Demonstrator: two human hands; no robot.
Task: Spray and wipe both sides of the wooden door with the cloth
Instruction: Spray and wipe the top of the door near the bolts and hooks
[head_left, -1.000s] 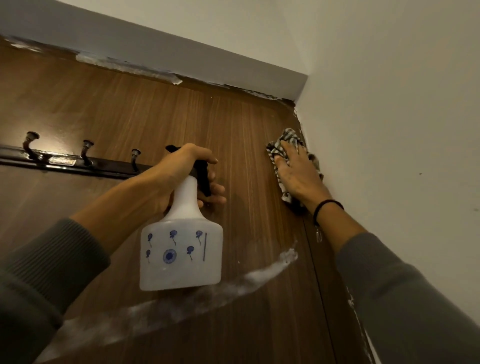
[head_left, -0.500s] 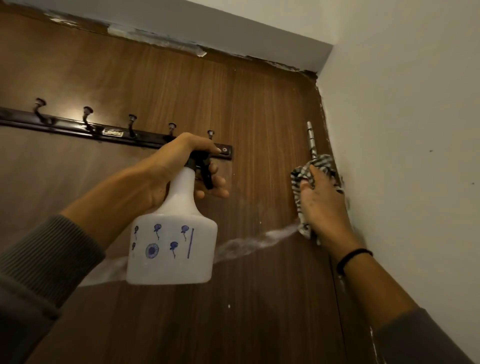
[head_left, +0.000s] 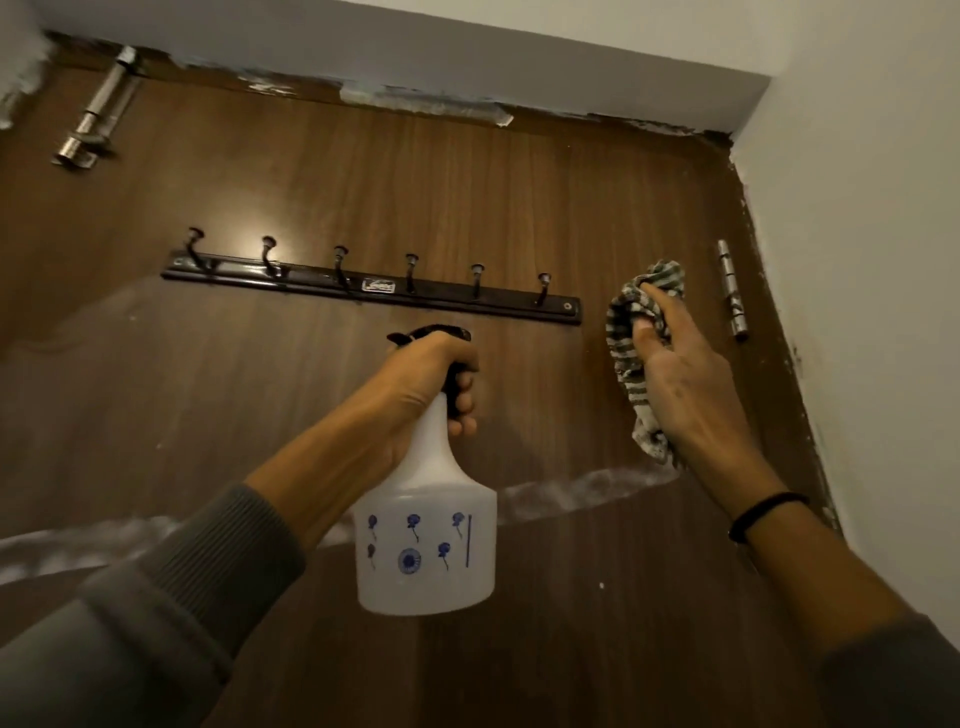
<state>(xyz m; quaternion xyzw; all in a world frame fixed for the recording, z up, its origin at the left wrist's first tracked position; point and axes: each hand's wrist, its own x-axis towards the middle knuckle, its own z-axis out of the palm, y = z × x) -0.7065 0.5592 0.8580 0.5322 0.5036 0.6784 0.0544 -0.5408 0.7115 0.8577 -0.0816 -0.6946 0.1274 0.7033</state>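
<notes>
The left hand grips the neck of the white bottle, its fingers curled round the black trigger, and holds it upright in front of the wooden door, below the hook rail. The right hand clutches the striped cloth, bunched, between the rail's right end and the hinge; whether the cloth touches the door I cannot tell. A whitish streak runs across the door below both hands. A bolt sits at upper left.
</notes>
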